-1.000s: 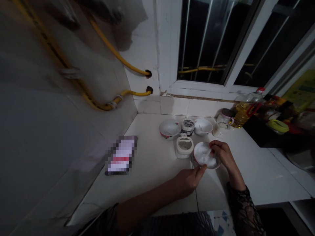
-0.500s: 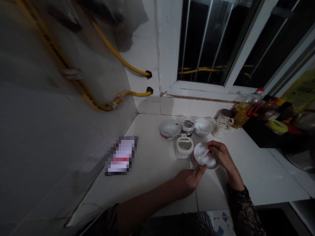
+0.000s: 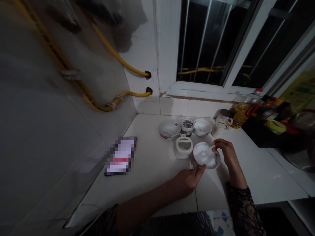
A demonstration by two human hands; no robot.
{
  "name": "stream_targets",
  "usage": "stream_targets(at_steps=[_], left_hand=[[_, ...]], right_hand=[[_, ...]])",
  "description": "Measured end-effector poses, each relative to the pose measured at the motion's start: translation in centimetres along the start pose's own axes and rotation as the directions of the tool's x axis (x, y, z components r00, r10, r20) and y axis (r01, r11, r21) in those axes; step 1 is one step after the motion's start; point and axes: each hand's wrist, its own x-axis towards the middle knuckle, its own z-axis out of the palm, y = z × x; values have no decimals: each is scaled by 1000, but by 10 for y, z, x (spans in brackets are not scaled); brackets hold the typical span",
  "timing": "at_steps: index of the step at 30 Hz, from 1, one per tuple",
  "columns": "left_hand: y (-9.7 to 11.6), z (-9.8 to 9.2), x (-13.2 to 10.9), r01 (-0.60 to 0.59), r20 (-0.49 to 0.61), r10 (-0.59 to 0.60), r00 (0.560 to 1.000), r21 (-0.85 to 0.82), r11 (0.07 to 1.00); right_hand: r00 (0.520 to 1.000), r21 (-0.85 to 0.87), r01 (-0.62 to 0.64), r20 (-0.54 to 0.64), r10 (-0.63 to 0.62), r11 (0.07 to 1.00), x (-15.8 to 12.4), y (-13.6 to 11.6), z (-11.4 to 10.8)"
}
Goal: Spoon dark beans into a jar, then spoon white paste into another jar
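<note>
A bowl [image 3: 218,164] with white powdery contents [image 3: 205,157] stands on the counter. My left hand [image 3: 190,180] grips its near rim between thumb and fingers. Pinched in my right hand [image 3: 226,151] is a white spoon [image 3: 210,149], its lower end in the white contents. Just left of the bowl is a square lidded jar [image 3: 184,148] with a cream rim. Behind that jar are a clear jar [image 3: 187,127] with dark contents, a patterned bowl [image 3: 169,129] and another white bowl [image 3: 202,127].
A pixelated phone-like object [image 3: 121,155] lies by the left wall. At the back right stand a lidded pitcher [image 3: 222,123], an oil bottle [image 3: 242,113] and a black box [image 3: 258,136] with condiments. Yellow pipes [image 3: 118,98] run along the wall. A barred window [image 3: 204,42] is behind the counter.
My right hand has shifted slightly right and up with the spoon, whose handle now leans more to the right. My left hand stays at the bowl's rim.
</note>
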Motion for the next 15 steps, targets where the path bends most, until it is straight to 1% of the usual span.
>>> stream_targets(at_steps=[4, 7, 9, 11, 12, 13, 14, 15], left_hand=[[0, -1, 0, 16, 32, -16, 999, -16, 1000], [2, -1, 1, 15, 45, -15, 999, -7, 1000], [2, -1, 1, 13, 36, -14, 999, 6, 1000], [3, -3, 1, 14, 21, -14, 1000, 16, 1000], [3, -4, 1, 15, 16, -15, 1000, 17, 1000], [3, -5, 2, 16, 12, -16, 1000, 18, 1000], [3, -7, 2, 19, 7, -19, 1000, 19, 1000], [4, -9, 3, 22, 0, -22, 1000, 16, 1000]], right_hand=[[998, 59, 18, -56, -15, 998, 1, -1, 1], [996, 127, 47, -77, -37, 991, -2, -4, 9], [995, 142, 86, -65, -77, 986, -8, -6, 17], [986, 110, 168, -39, -164, 980, -14, -7, 26], [972, 72, 233, -28, -231, 970, -16, -6, 31], [949, 16, 315, -16, -315, 949, -19, -6, 34], [910, -57, 413, 11, -413, 909, -21, -5, 37], [854, -137, 519, 70, -515, 844, -22, -4, 39]])
